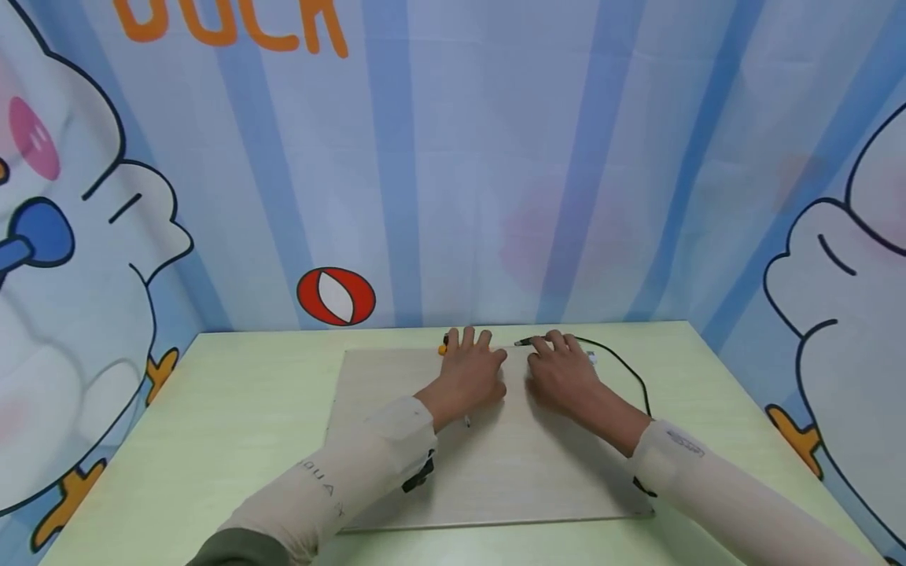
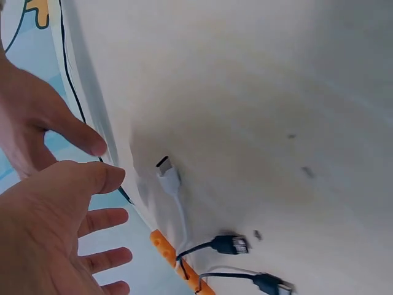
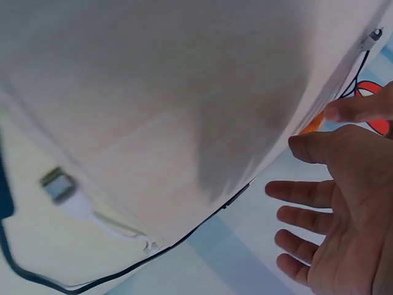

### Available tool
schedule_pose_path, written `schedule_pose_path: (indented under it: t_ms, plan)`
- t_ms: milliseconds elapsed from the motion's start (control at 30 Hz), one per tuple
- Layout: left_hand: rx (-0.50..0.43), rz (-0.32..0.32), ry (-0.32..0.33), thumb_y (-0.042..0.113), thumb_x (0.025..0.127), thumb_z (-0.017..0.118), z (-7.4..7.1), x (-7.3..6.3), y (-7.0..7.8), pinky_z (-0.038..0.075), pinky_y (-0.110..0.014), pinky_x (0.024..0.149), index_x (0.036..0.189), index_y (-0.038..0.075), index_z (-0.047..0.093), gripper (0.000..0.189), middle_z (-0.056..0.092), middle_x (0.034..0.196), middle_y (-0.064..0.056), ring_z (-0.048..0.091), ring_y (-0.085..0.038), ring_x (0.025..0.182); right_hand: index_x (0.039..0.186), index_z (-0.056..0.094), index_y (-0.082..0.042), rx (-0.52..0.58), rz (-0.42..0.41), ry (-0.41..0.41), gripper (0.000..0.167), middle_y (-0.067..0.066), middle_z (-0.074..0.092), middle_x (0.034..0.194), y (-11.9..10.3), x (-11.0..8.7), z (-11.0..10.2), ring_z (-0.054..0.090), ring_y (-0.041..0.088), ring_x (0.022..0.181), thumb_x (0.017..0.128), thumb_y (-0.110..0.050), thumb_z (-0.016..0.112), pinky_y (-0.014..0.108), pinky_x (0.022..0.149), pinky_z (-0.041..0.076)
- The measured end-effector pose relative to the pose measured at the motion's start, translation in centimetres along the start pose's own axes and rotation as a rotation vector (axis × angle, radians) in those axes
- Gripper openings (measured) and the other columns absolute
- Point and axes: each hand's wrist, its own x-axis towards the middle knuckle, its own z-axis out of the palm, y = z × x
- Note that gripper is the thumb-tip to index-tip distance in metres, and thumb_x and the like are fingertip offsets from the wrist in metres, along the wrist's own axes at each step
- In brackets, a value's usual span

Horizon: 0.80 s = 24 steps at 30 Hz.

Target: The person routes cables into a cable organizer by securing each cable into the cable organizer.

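Note:
A pale rectangular board (image 1: pixel 552 479) lies on the table. My left hand (image 1: pixel 469 373) is over its far part, beside an orange cable holder (image 2: pixel 164 244) at the board's edge. White and black cables pass by that holder. Among their ends are a white plug (image 2: pixel 169 178) and a black USB plug (image 2: pixel 230 244). Near a black cable's plug (image 1: pixel 524 342), my right hand (image 1: pixel 562 373) is also at the far edge. In the right wrist view that hand's fingers (image 3: pixel 301 193) are spread, with nothing seen between them. The thumbs of both hands come close together.
Right of the board, a black cable (image 1: pixel 626 365) curves along the pale table (image 1: pixel 262 424). A white USB plug (image 3: pixel 58 184) lies beside the board. A striped blue curtain (image 1: pixel 453 196) with cartoon figures stands behind the table.

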Motion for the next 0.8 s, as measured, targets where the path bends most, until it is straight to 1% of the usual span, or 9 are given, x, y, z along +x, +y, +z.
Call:
schedule_pose_path:
  t_ms: [33,67,200,267,367,533,600,667,800]
  plan:
    - [0.011,0.002,-0.015,0.043,0.111,0.065,-0.8,-0.1,0.2,0.036,-0.056,0.12,0.145,0.029,0.072,0.038,0.062,0.149,-0.006,0.05,-0.033,0.139,0.107,0.077,-0.002,0.012,0.016,-0.027,0.025,0.016,0.067,0.146,0.1,-0.2,-0.2,0.057,0.04,0.137,0.108,-0.026,0.071,0.056,0.116,0.048]
    - [0.013,0.01,-0.014,0.042,0.112,0.064,-0.9,0.0,0.4,0.035,-0.057,0.122,0.147,0.029,0.071,0.038,0.062,0.151,-0.006,0.049,-0.034,0.142,0.107,0.077,-0.001,0.027,0.031,-0.053,0.026,0.017,0.066,0.148,0.1,-0.5,-0.4,0.056,0.042,0.139,0.108,-0.026,0.071,0.057,0.117,0.047]
    - [0.037,0.047,-0.012,0.042,0.113,0.062,-1.0,0.7,0.8,0.035,-0.058,0.124,0.15,0.031,0.07,0.04,0.06,0.153,-0.006,0.047,-0.035,0.148,0.104,0.076,0.001,0.082,0.086,-0.117,0.024,0.022,0.063,0.153,0.5,-1.7,-0.8,0.053,0.046,0.14,0.108,-0.021,0.069,0.06,0.116,0.045]
    - [0.046,0.065,-0.016,0.041,0.114,0.061,-1.0,1.0,1.0,0.035,-0.058,0.124,0.151,0.031,0.07,0.039,0.06,0.155,-0.006,0.047,-0.035,0.148,0.101,0.075,0.001,0.096,0.112,-0.133,0.022,0.023,0.062,0.153,0.6,-2.2,-0.9,0.053,0.047,0.14,0.107,-0.019,0.068,0.06,0.115,0.045]
    - [0.053,0.085,-0.016,0.041,0.114,0.061,-0.8,1.6,1.4,0.036,-0.057,0.123,0.15,0.032,0.07,0.038,0.06,0.155,-0.006,0.048,-0.035,0.146,0.095,0.074,-0.001,0.092,0.14,-0.14,0.021,0.023,0.063,0.148,0.9,-3.0,-1.0,0.053,0.048,0.137,0.107,-0.018,0.068,0.059,0.113,0.046]
    - [0.05,0.111,-0.021,0.038,0.116,0.059,-0.2,2.8,2.3,0.037,-0.059,0.125,0.15,0.032,0.07,0.036,0.06,0.157,-0.007,0.048,-0.036,0.147,0.086,0.07,-0.004,0.083,0.17,-0.128,0.023,0.023,0.064,0.142,1.4,-4.2,-1.0,0.055,0.047,0.134,0.104,-0.017,0.072,0.06,0.111,0.049]
    - [0.062,0.119,-0.016,0.038,0.117,0.059,-0.1,3.2,2.8,0.037,-0.059,0.125,0.151,0.033,0.069,0.036,0.06,0.158,-0.006,0.048,-0.036,0.148,0.085,0.071,-0.004,0.099,0.184,-0.136,0.023,0.024,0.064,0.144,1.7,-4.6,-1.1,0.054,0.048,0.135,0.103,-0.017,0.073,0.061,0.11,0.049]
    - [0.077,0.124,-0.013,0.038,0.117,0.059,-0.1,3.5,3.3,0.037,-0.059,0.126,0.152,0.034,0.068,0.036,0.059,0.159,-0.006,0.047,-0.036,0.149,0.087,0.073,-0.003,0.12,0.204,-0.154,0.021,0.025,0.064,0.147,1.9,-5.1,-1.2,0.054,0.049,0.136,0.103,-0.016,0.072,0.061,0.11,0.048]
    - [0.111,0.14,-0.024,0.039,0.117,0.058,-0.4,4.2,4.1,0.036,-0.059,0.128,0.154,0.036,0.065,0.038,0.056,0.163,-0.006,0.046,-0.035,0.152,0.085,0.073,-0.003,0.158,0.254,-0.185,0.021,0.025,0.067,0.134,2.6,-6.0,-1.4,0.052,0.049,0.131,0.103,-0.014,0.071,0.061,0.107,0.046]
